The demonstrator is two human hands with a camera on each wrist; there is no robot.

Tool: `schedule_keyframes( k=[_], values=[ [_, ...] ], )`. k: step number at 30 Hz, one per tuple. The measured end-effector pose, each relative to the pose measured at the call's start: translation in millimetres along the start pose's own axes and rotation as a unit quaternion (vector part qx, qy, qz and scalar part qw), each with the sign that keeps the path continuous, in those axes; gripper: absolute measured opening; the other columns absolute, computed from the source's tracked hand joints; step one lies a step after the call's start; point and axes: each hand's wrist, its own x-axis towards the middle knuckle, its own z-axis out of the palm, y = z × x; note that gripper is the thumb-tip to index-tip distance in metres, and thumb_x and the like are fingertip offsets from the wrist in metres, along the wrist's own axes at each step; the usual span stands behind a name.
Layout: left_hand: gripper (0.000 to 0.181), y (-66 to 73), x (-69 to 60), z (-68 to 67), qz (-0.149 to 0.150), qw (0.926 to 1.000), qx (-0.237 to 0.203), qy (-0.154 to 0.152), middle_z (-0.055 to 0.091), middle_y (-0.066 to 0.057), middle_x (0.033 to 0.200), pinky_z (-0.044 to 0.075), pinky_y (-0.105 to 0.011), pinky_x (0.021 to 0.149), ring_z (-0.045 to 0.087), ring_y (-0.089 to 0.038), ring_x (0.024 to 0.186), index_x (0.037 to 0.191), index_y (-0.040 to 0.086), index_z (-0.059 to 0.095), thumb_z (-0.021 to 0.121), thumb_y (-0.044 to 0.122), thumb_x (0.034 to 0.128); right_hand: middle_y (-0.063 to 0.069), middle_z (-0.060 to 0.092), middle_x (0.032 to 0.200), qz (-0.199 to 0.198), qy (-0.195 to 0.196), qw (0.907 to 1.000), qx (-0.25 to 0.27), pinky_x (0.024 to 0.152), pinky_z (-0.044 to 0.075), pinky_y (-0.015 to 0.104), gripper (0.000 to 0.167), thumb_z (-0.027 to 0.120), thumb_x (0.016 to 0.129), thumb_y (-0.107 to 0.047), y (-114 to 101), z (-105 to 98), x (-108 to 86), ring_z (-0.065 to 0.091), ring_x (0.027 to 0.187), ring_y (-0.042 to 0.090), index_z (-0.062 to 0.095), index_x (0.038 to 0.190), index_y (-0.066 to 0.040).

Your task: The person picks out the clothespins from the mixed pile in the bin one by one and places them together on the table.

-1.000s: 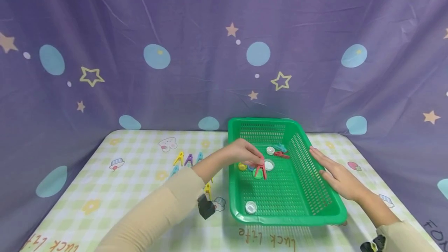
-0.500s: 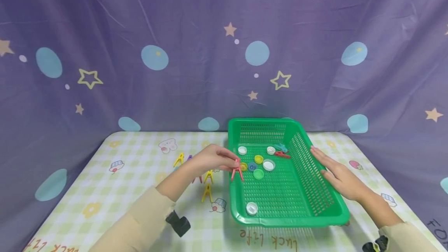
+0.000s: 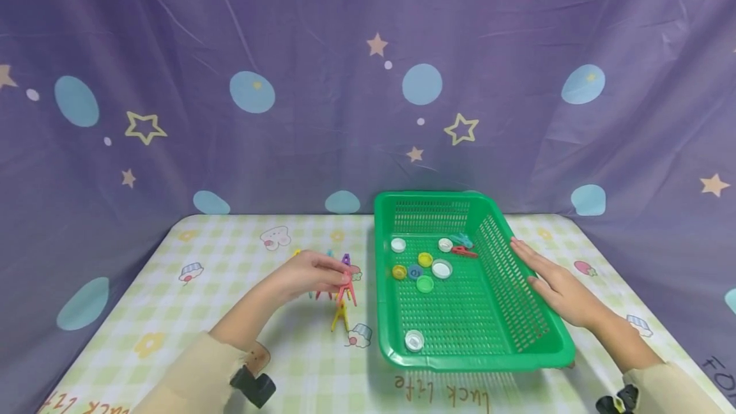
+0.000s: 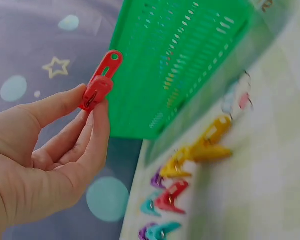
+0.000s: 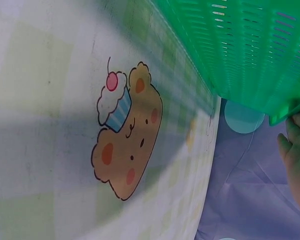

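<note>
My left hand (image 3: 310, 275) pinches a red clothespin (image 3: 346, 287) between thumb and fingertips, held above the table left of the green basket (image 3: 377, 331). In the left wrist view the red clothespin (image 4: 100, 82) points up from the fingertips. Below and behind that hand stand several clothespins, among them a yellow clothespin (image 3: 340, 317) and a purple clothespin (image 3: 346, 259); the hand partly hides the group. With fingers extended, my right hand (image 3: 560, 287) rests against the basket's right side near the rim. Only part of the right hand (image 5: 297, 147) shows in the right wrist view.
Inside the basket lie several bottle caps, such as a green cap (image 3: 425, 284) and a clear-white cap (image 3: 414, 340), plus a red clothespin (image 3: 464, 252) and a blue clothespin (image 3: 462, 240). A checked cloth (image 3: 230, 318) covers the table, and a purple curtain (image 3: 322, 145) hangs behind.
My left hand has moved left with the red clothespin, from over the basket, past its left rim, to above the clothespins on the table. The right hand has stayed at the basket.
</note>
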Motion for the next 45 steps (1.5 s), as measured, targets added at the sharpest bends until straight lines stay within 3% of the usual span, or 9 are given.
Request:
schedule_keyframes(
  k=[5,8,13,17,21,26,32,39,45],
  values=[
    [0.037,-14.4,-2.4,-7.9,-0.032,0.9987,0.002,0.040,0.073,-0.015,0.107,0.057,-0.037,0.090,0.073,-0.017,0.091,0.116,-0.002,0.067,0.073,0.016,0.0848,0.024,0.032,0.154,-0.002,0.000,1.0000,0.001,0.111,0.009,-0.002,0.055,0.045,0.096,-0.003,0,-1,-0.2,0.010,0.146,-0.008,0.031,0.149,-0.001],
    [0.036,-23.2,-3.3,-10.2,-0.044,0.9975,0.010,0.055,0.073,-0.016,0.109,0.058,-0.036,0.088,0.073,-0.019,0.091,0.116,-0.002,0.067,0.073,0.015,0.0853,0.023,0.031,0.155,-0.001,-0.002,1.0000,0.005,0.112,0.009,-0.002,0.055,0.045,0.096,-0.003,-1,-1,-0.1,0.010,0.146,-0.008,0.030,0.149,-0.002],
    [0.033,-37.0,-3.1,-10.7,-0.050,0.9951,0.045,0.072,0.070,-0.018,0.114,0.059,-0.033,0.084,0.073,-0.020,0.088,0.115,-0.003,0.067,0.072,0.012,0.0850,0.020,0.031,0.156,-0.011,0.008,0.9998,0.013,0.112,0.010,-0.001,0.056,0.046,0.095,-0.002,-3,-1,0.3,0.013,0.147,-0.006,0.031,0.149,-0.001],
    [0.030,-43.8,-2.9,-9.3,-0.055,0.9918,0.071,0.092,0.073,-0.017,0.105,0.060,-0.033,0.081,0.074,-0.021,0.082,0.110,-0.002,0.069,0.073,0.011,0.0829,0.018,0.031,0.156,-0.026,0.018,0.9994,0.012,0.113,0.012,0.000,0.056,0.047,0.094,-0.001,-2,0,0.4,0.015,0.147,-0.003,0.032,0.148,0.001],
    [0.027,-47.2,-3.0,-7.4,-0.063,0.9870,0.097,0.112,0.075,-0.010,0.092,0.060,-0.031,0.076,0.073,-0.017,0.076,0.106,0.000,0.072,0.074,0.012,0.0816,0.021,0.032,0.155,-0.020,0.016,0.9996,0.011,0.113,0.011,0.000,0.056,0.047,0.094,-0.002,-1,0,0.6,0.014,0.148,-0.003,0.032,0.148,0.000],
    [0.025,-48.2,-5.3,-4.1,-0.066,0.9856,0.098,0.121,0.075,-0.009,0.086,0.061,-0.033,0.074,0.073,-0.017,0.075,0.103,-0.003,0.071,0.073,0.010,0.0818,0.022,0.032,0.155,-0.005,0.007,0.9999,0.010,0.112,0.010,-0.001,0.056,0.046,0.095,-0.002,1,0,-0.1,0.012,0.147,-0.005,0.032,0.149,-0.002],
    [0.022,-50.9,-4.4,-0.6,-0.071,0.9828,0.100,0.138,0.074,-0.006,0.080,0.060,-0.031,0.070,0.071,-0.016,0.070,0.099,-0.002,0.072,0.075,0.009,0.0801,0.019,0.034,0.155,-0.011,0.023,0.9996,0.014,0.112,0.012,-0.001,0.055,0.047,0.094,-0.002,-2,-1,-0.2,0.016,0.147,-0.004,0.034,0.147,0.000],
    [0.018,-54.1,-2.8,4.2,-0.078,0.9740,0.135,0.165,0.073,-0.005,0.078,0.058,-0.028,0.064,0.069,-0.013,0.065,0.095,0.001,0.073,0.076,0.009,0.0789,0.022,0.032,0.154,-0.007,0.014,0.9998,0.015,0.112,0.010,-0.001,0.056,0.046,0.095,-0.002,2,1,-0.6,0.013,0.147,-0.005,0.032,0.148,-0.001],
    [0.016,-53.6,-3.6,5.8,-0.068,0.9714,0.146,0.174,0.074,-0.006,0.079,0.058,-0.028,0.064,0.069,-0.013,0.066,0.094,0.001,0.073,0.075,0.008,0.0796,0.022,0.033,0.154,-0.003,0.011,0.9998,0.017,0.112,0.010,-0.001,0.055,0.046,0.095,-0.002,1,1,-0.8,0.013,0.147,-0.005,0.032,0.149,-0.002]
  ],
)
